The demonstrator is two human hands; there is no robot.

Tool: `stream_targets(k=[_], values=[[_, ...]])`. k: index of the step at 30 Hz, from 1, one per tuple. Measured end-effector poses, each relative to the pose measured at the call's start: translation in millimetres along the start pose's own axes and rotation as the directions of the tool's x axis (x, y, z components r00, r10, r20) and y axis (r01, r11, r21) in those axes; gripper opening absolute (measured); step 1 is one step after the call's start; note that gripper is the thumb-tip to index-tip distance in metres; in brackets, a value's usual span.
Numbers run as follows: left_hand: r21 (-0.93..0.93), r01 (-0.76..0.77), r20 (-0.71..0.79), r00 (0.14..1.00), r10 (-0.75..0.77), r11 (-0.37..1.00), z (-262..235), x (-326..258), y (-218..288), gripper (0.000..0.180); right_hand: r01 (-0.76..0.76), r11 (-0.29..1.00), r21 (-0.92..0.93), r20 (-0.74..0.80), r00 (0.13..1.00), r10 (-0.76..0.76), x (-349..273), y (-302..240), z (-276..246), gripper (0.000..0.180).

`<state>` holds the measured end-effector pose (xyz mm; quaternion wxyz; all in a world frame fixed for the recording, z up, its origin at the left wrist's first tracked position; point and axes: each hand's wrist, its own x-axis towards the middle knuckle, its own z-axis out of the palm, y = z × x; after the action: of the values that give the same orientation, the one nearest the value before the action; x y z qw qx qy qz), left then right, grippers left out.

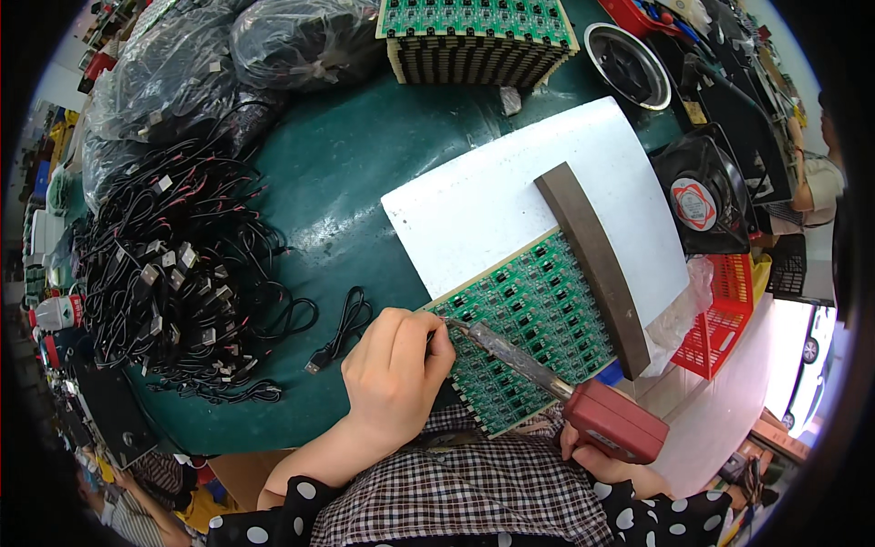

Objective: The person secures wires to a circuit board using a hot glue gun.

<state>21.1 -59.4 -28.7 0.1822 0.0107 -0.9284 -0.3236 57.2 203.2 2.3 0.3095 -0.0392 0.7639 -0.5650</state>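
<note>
One red-handled soldering iron (591, 405) fills the curled right hand (603, 465); above one green circuit-board panel's (540, 308) edge, the bent left hand (394, 366) presses fingertips together, contents unclear.

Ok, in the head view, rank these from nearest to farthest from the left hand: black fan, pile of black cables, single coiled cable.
From the left hand:
1. Single coiled cable, just to its left.
2. Pile of black cables, farther left.
3. Black fan, well over on the right side.
</note>
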Motion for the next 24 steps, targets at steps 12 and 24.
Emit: stream_targets(k=[12,24], values=[[0.041,-0.030,-0.040,0.999,0.032,0.999,3.6,-2.5,-0.4,0.016,0.054,0.992,0.111,-0.036,0.998,-0.051,8.5,-17.5,4.5,0.049],[0.063,-0.052,-0.041,0.998,0.055,0.997,3.9,-2.3,0.9,0.015,0.004,0.973,0.230,-0.080,0.997,0.015,-0.9,-10.7,6.6,0.031]])
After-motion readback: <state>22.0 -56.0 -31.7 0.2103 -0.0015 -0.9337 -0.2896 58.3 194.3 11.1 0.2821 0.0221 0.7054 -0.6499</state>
